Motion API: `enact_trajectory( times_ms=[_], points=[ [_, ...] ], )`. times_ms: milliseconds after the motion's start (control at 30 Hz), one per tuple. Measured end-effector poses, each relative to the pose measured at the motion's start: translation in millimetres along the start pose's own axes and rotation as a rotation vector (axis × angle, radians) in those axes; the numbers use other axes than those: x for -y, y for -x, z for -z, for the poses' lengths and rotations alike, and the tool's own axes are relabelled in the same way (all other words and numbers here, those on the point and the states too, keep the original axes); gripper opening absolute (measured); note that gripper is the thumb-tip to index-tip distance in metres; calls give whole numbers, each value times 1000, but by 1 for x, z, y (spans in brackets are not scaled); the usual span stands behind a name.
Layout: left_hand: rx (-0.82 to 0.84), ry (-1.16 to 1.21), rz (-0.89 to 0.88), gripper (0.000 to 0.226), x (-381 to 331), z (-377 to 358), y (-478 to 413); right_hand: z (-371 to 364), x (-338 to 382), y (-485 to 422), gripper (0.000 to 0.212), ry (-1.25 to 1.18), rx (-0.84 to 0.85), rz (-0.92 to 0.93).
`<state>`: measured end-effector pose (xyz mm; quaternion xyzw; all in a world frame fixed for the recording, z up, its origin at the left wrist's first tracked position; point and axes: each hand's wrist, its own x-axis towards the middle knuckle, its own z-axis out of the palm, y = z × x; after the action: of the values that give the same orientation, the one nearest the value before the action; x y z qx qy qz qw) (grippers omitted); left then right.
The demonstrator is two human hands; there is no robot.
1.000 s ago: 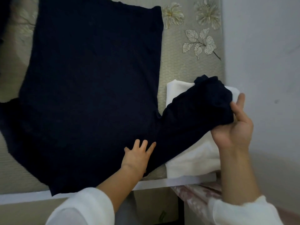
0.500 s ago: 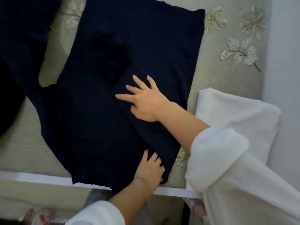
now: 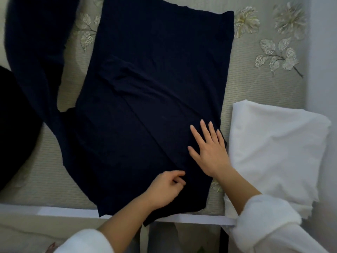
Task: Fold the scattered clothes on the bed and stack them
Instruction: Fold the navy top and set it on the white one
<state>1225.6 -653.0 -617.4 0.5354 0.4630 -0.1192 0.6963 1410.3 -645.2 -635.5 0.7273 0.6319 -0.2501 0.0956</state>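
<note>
Since the frame half a second earlier, the right hand (image 3: 209, 152) has moved from the middle of the navy top (image 3: 164, 42) to its lower right part, and its fingers now point away from the person instead of to the left. The left hand (image 3: 165, 189), which lay flat by the lower hem, has curled its fingers.

We see the navy top spread flat on the bedspread (image 3: 264, 92), with its hem end overhanging the white edge strip (image 3: 200, 219) nearest the person. One sleeve, the folded sleeve (image 3: 145, 114), lies diagonally across the body of the garment, running from a bunched end near the centre down towards the two hands. The other, the spread sleeve (image 3: 36, 61), reaches out to the upper left, clear of the body.

The right hand is open. Its fingers are straight and slightly fanned, and its palm presses down on the fabric close to the garment's right edge. The left hand rests on the cloth just beside it, nearer the person. Its thumb and forefinger appear to pinch a small ridge of fabric at the lower end of the folded sleeve, though the dark cloth makes the grip hard to confirm. Both forearms emerge from white cuffs.

Just right of the navy top lies a white folded stack (image 3: 277, 143), close to it and against the pale wall (image 3: 322, 52). At the far left edge sits another dark cloth (image 3: 12, 134), and we cannot make out its shape.
</note>
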Motion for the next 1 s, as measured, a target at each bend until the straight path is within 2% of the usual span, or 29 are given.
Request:
enact_trajectory(
  times_ms=[67,133,200,267,333,400,500,567,633,733,867,933,1000],
  points=[
    [180,-53,36,49,2,-19,-1,-6,-3,8,72,7,24,-5],
    [278,-119,48,54,7,-37,0,-5,-7,15,74,30,50,11],
    [285,-69,95,56,11,-40,-1,0,-8,19,74,57,97,8],
    [206,50,131,47,11,-23,3,6,-1,21,76,52,127,-43],
    [-47,103,95,34,15,10,9,14,18,18,76,20,103,-76],
    [-442,81,31,27,21,56,21,20,47,10,75,-10,74,-51],
    [-1004,-33,-89,30,29,134,50,23,98,-11,77,-35,108,36],
    [-1258,-103,-90,36,33,181,68,22,134,-26,79,-42,149,91],
    [-1388,-112,-62,47,35,220,80,20,167,-38,81,-76,223,99],
    [-1391,-45,-98,64,29,265,83,17,196,-50,77,-75,316,36],
    [-1283,73,-149,84,14,300,72,31,204,-65,55,-2,282,17],
    [-1229,32,-100,87,12,305,66,43,205,-78,46,-41,308,-5],
    [-1232,-111,-28,88,13,307,64,59,209,-94,41,-144,335,-53]
  ],
)
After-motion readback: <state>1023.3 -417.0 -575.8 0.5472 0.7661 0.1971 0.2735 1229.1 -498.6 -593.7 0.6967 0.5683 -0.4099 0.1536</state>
